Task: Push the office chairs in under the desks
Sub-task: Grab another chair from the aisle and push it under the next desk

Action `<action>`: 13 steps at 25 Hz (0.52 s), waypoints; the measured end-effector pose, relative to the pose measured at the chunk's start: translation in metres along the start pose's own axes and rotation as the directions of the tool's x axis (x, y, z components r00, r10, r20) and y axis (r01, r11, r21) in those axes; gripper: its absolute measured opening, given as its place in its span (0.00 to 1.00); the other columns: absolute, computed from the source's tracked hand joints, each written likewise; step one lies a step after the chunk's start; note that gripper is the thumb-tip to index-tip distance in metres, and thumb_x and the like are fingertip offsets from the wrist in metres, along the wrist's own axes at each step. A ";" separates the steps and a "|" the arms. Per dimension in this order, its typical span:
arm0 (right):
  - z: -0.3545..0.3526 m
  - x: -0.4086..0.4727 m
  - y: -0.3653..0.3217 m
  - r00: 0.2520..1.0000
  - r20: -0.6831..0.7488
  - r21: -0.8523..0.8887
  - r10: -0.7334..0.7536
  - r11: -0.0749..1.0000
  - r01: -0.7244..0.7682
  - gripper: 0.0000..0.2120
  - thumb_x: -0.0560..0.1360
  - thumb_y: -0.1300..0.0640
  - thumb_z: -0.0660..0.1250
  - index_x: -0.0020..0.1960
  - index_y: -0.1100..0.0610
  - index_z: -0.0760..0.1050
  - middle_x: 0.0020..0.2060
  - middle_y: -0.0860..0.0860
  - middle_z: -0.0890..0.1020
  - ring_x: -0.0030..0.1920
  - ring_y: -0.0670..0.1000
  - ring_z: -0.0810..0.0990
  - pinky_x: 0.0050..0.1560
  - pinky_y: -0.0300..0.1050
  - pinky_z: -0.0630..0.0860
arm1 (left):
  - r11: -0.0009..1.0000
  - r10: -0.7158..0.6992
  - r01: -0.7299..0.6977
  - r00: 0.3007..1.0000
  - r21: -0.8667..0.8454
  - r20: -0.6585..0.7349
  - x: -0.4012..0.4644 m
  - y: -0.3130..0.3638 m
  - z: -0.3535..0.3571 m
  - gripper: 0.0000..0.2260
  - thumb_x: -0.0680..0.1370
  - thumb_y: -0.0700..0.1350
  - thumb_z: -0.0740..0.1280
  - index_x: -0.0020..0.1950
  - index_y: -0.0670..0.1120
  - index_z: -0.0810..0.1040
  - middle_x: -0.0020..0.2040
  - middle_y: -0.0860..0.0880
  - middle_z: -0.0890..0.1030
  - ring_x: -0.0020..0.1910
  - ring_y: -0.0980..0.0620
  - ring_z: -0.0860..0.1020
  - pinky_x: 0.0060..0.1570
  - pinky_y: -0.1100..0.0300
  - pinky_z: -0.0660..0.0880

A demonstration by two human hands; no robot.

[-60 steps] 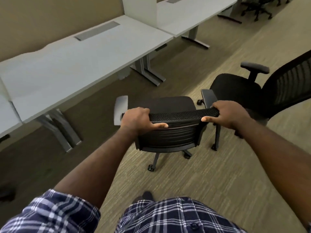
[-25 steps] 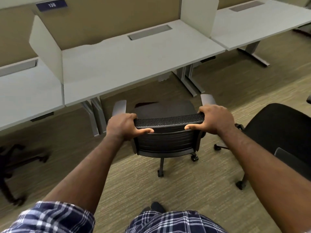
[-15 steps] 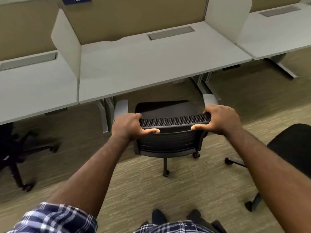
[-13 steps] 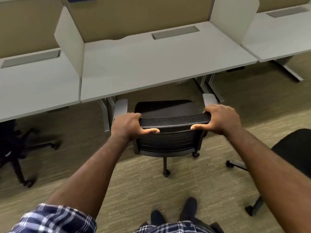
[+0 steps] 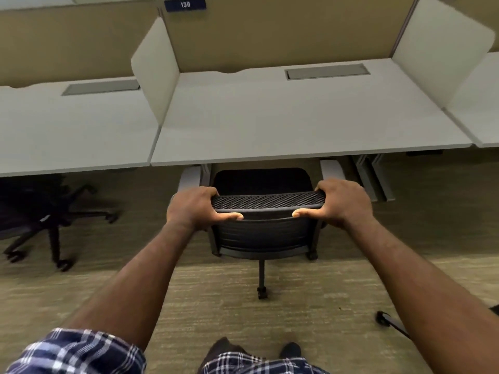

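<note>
A black mesh-backed office chair (image 5: 266, 233) faces the white middle desk (image 5: 297, 122). The front of its seat and its grey armrest tips sit just under the desk's front edge. My left hand (image 5: 195, 209) grips the left end of the backrest's top rim. My right hand (image 5: 343, 202) grips the right end, both thumbs pressed on the near side. The chair's base is mostly hidden, with one leg and caster (image 5: 261, 291) showing on the carpet behind it.
A second black chair (image 5: 40, 220) stands under the left desk (image 5: 73, 136). White divider panels (image 5: 155, 79) separate the desks, and a tan partition wall with a blue "130" sign (image 5: 185, 5) runs behind. Another chair's caster (image 5: 381, 317) shows at lower right. Desk legs (image 5: 374, 176) stand right of the chair.
I have swung the chair round to face the middle desk and rolled it forward; its seat front and armrests now reach under the desk edge. Both hands kept their grip.
</note>
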State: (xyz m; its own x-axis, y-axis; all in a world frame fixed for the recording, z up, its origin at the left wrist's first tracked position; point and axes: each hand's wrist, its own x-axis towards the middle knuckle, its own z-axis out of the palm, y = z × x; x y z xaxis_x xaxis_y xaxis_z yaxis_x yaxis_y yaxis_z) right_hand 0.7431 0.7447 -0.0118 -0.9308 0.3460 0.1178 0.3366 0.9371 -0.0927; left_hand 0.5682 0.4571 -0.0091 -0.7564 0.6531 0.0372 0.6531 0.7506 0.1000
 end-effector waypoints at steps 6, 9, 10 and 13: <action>0.007 0.046 -0.002 0.998 -0.007 -0.001 -0.055 0.998 0.055 0.45 0.53 0.10 0.45 0.40 0.49 0.72 0.36 0.47 0.75 0.35 0.51 0.72 0.35 0.46 0.66 | 0.999 -0.040 0.040 0.999 0.023 -0.002 0.030 -0.018 -0.001 0.43 0.53 0.88 0.49 0.45 0.56 0.78 0.38 0.56 0.78 0.35 0.55 0.73 0.34 0.58 0.69; 0.011 0.064 -0.011 0.998 -0.014 -0.033 -0.063 0.998 0.062 0.46 0.54 0.11 0.45 0.41 0.50 0.73 0.36 0.47 0.75 0.36 0.51 0.73 0.35 0.45 0.67 | 0.999 -0.046 0.046 0.999 0.008 0.016 0.047 -0.035 -0.002 0.44 0.53 0.88 0.51 0.48 0.56 0.80 0.39 0.57 0.79 0.37 0.56 0.74 0.34 0.58 0.69; 0.012 0.070 -0.014 0.998 -0.012 -0.041 -0.059 0.997 0.059 0.46 0.55 0.11 0.45 0.41 0.50 0.73 0.36 0.47 0.75 0.36 0.50 0.73 0.34 0.45 0.68 | 0.999 -0.046 0.046 0.999 0.004 0.018 0.052 -0.040 -0.003 0.44 0.53 0.88 0.51 0.48 0.56 0.80 0.40 0.57 0.79 0.37 0.56 0.74 0.34 0.58 0.69; 0.015 0.087 -0.025 0.999 0.012 -0.037 -0.043 0.998 0.044 0.47 0.55 0.11 0.44 0.43 0.50 0.74 0.38 0.47 0.75 0.37 0.50 0.73 0.37 0.45 0.72 | 0.999 -0.034 0.034 0.999 0.003 0.033 0.068 -0.058 -0.006 0.45 0.53 0.88 0.50 0.48 0.57 0.79 0.41 0.57 0.80 0.38 0.56 0.74 0.35 0.58 0.69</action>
State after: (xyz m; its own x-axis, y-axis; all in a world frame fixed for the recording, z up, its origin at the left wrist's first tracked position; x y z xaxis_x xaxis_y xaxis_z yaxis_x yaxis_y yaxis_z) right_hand 0.6519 0.7510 -0.0141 -0.9461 0.3047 0.1094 0.3009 0.9523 -0.0504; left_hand 0.4789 0.4577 -0.0067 -0.7768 0.6298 0.0010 0.6268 0.7729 0.0983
